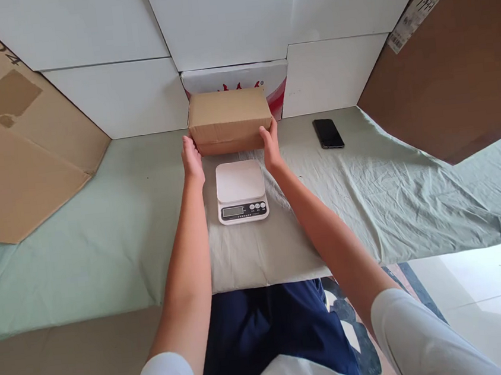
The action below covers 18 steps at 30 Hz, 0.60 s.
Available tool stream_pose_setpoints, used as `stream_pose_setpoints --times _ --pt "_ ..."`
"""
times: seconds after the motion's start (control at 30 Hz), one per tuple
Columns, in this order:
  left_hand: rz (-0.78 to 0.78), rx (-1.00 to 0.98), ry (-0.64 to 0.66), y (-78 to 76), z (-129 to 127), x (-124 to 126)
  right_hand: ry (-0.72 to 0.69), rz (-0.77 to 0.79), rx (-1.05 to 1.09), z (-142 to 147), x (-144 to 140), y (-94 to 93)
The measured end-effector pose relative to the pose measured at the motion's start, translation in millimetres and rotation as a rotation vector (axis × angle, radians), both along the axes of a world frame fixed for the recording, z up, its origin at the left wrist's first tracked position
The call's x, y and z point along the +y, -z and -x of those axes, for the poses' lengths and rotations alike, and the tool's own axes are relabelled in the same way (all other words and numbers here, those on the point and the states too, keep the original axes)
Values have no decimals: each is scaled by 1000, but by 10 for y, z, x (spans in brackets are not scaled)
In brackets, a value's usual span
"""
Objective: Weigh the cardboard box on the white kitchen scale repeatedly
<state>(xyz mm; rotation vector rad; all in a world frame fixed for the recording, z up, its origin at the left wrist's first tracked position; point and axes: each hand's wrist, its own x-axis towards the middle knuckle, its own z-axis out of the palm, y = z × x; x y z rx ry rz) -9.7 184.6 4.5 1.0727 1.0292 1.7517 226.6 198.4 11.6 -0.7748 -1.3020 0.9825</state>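
Cardboard box [228,109] is being held between the left hand [192,159] and the right hand [271,143] (whether its underside is touching the green cloth [99,197], I cannot tell). The left hand is pressing against one end; the right hand is clasping the other, its thumb lying on the front face. On the near side of both hands, between them, a white scale [239,181] is resting on the cloth. A black phone [328,133] is lying to the right of the right hand.
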Motion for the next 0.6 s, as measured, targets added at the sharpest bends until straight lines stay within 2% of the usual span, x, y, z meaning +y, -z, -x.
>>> stream_pose_setpoints --times 0.1,0.2,0.6 --pt "57 -19 2 63 -16 0 65 105 118 22 39 107" --pt "85 -34 21 104 -19 -11 70 158 166 21 40 144" --pt "162 -95 10 228 -72 49 89 168 149 8 124 293"
